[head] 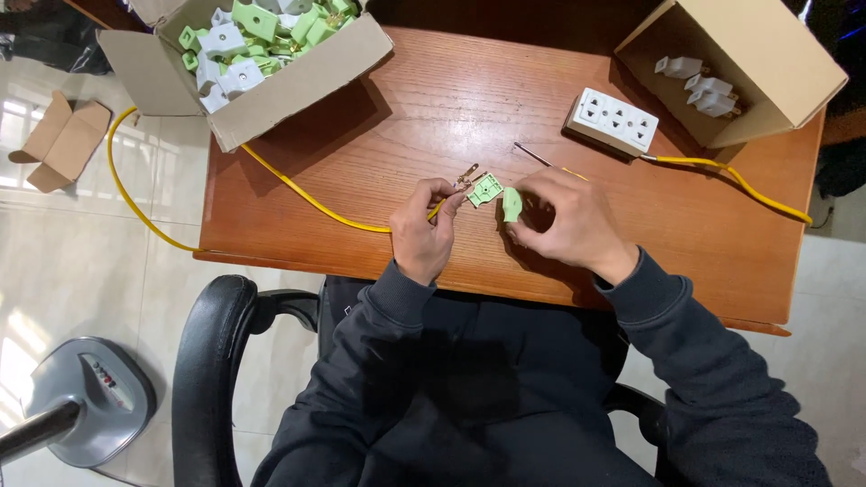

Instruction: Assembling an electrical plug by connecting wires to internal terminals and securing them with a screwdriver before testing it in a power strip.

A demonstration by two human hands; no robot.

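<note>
A: Left hand?
B: Closed, pinching a small green plug half with a brass prong sticking out at its far-left corner. Held just above the desk, near the front edge, about mid-width.

A: Right hand?
B: Curled shut around a second green plug piece, thumb and forefinger on it. Just right of the first piece, nearly touching.

A: Anything running under the left hand?
B: Yellow cable, crossing the desk from the far left, dropping off the left edge in a loop toward the floor, ending near the fingers. Hard to tell whether gripped or just passing beneath.

A: Far side of the desk?
B: Far left, an open cardboard box heaped with green and white plug parts. Far right, another open box lying on its side, with a few white plugs inside. Just left of that box, a white socket block, with a second yellow cable leading off right toward the desk edge.

A: Between the socket block and the right hand?
B: A thin dark metal tool, lying flat, partly hidden by the knuckles. Kind unclear.

A: Off the desk?
B: Black chair arm near left, grey fan base on the tiled floor, flattened cardboard far left.
</note>
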